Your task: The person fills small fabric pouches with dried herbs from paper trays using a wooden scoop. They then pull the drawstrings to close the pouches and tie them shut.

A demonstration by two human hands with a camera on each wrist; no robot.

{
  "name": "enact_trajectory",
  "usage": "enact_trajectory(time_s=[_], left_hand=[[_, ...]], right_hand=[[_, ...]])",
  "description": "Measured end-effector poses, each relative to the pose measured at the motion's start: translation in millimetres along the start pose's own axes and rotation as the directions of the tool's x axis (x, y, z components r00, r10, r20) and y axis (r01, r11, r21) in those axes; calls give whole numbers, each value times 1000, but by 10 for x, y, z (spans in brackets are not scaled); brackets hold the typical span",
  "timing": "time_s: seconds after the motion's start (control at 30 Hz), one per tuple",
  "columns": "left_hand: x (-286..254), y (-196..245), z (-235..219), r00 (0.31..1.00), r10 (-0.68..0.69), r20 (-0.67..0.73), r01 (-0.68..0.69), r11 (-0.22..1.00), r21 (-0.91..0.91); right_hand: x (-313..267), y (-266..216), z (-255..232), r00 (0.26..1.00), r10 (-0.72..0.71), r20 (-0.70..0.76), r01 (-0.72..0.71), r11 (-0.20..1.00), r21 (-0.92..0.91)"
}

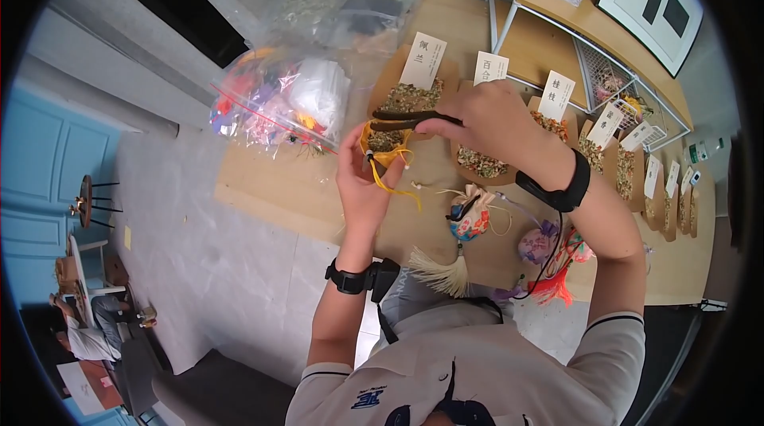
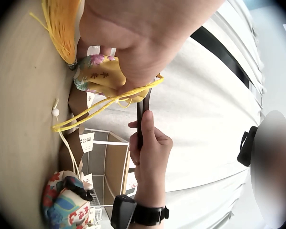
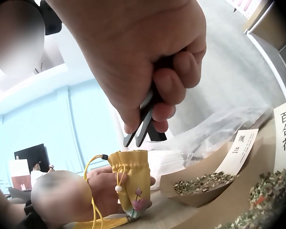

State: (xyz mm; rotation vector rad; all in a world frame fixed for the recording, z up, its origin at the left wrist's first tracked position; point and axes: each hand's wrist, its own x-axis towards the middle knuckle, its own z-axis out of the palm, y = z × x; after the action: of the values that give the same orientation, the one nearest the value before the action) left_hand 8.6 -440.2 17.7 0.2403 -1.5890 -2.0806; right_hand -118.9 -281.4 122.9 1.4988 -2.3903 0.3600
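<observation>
My left hand (image 1: pixel 360 187) holds a yellow drawstring pouch (image 3: pixel 136 176) upright by its side, its mouth spread open. Chopped dried herbs (image 1: pixel 386 141) show inside it. Yellow cords (image 2: pixel 93 114) hang from its neck, and a yellow tassel (image 2: pixel 63 28) trails from its bottom. My right hand (image 1: pixel 487 114) grips dark tongs (image 1: pixel 398 116) from above. Their two tips are slightly apart, close over the pouch's mouth, with nothing visible between them in the right wrist view. Just beyond the pouch stands a paper tray (image 3: pixel 200 194) of dried herbs with a white label card.
More labelled herb trays (image 1: pixel 481 162) line the table (image 1: pixel 270 195) toward the right, below a wire-and-wood shelf (image 1: pixel 549 24). Clear plastic bags (image 1: pixel 278 99) lie at the back left. A patterned pouch (image 1: pixel 471 215) with a cream tassel and a purple pouch (image 1: pixel 539 243) sit near the front edge.
</observation>
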Motion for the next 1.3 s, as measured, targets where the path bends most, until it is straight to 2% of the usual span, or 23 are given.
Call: enact_trajectory(time_s=[0.07,0.17,0.27,0.37,0.47,0.6,0.67,0.87,0.97,1.07,1.17,1.27,1.3], left_hand=[[3,-8,1,1000,27,6,-27,1000,3],[-5,-25,-11,1000,13,-3,-13,1000,-8],[-33,-17,-17,999,-4,-34,5,1000,6],[-53,-33,-37,998,37,-58,-35,998,44],[-83,-8,-34,995,90,-40,-87,993,83],[-129,65,-21,987,159,9,-157,961,226],[-136,28,-42,993,120,0,-118,975,190],[-176,-17,-64,996,91,14,-92,984,152],[-187,-109,-99,992,125,11,-125,973,194],[-193,-105,-104,986,164,8,-161,956,246],[-206,-141,-106,972,237,-12,-219,918,331],[-240,-64,-91,956,292,13,-262,835,483],[-262,-10,-80,952,304,28,-271,799,537]], right_hand=[[-16,13,34,999,-10,41,10,1000,4],[9,102,-9,989,104,101,-114,989,95],[115,281,38,927,307,216,-307,951,-36],[46,447,379,965,221,139,-211,974,-79],[29,489,552,953,202,225,-186,978,-92],[1,400,574,963,131,237,-95,983,-157],[-6,371,556,966,115,232,-70,979,-193],[-61,397,599,961,133,241,-72,967,-246],[-70,303,434,972,179,150,-138,959,-248],[-109,-17,143,988,149,-34,-145,985,95],[-189,-381,99,989,111,102,-135,953,272],[-210,-527,200,967,89,238,-160,940,301],[-220,-550,214,970,106,218,-175,928,329]])
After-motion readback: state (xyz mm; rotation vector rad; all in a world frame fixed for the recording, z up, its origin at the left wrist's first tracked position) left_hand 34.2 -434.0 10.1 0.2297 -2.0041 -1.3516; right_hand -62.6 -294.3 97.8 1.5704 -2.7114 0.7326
